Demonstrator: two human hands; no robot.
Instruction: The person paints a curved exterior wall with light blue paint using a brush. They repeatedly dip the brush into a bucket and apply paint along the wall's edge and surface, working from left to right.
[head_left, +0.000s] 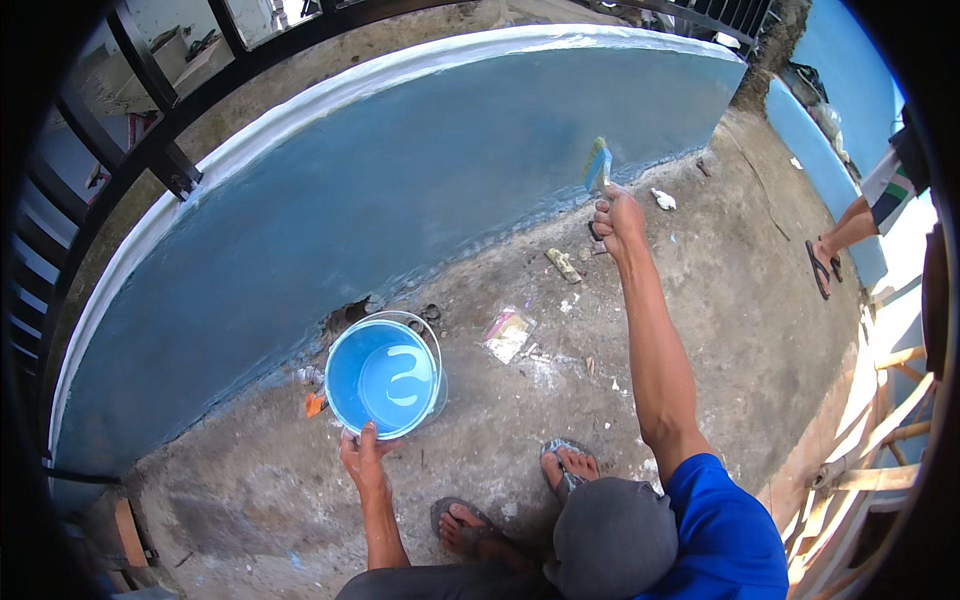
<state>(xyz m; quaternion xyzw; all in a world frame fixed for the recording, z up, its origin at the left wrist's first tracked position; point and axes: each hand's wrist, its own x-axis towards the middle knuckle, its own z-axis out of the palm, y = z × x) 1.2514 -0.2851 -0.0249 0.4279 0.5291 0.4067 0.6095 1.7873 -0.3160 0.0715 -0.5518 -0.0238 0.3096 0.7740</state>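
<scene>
My left hand (365, 456) grips the near rim of a plastic bucket (339, 379), thumb over the edge. Light blue paint (401, 375) lies inside it, shiny on top, and its wire handle (437, 341) leans to the right. In my right hand (621, 221), held out at arm's length, is a paintbrush (599, 166) with blue paint on it and bristles pointing up. The brush appears before the lower right part of a low blue wall (390, 195); whether it touches the wall, I cannot tell.
Black metal railing (142, 154) rises behind the wall's white top ledge (330, 97). On the concrete floor (720, 315) lie a plastic packet (510, 334), a whitish chunk (562, 265) and scraps. A person in flip-flops (823, 262) stands at right, near bamboo poles (874, 450).
</scene>
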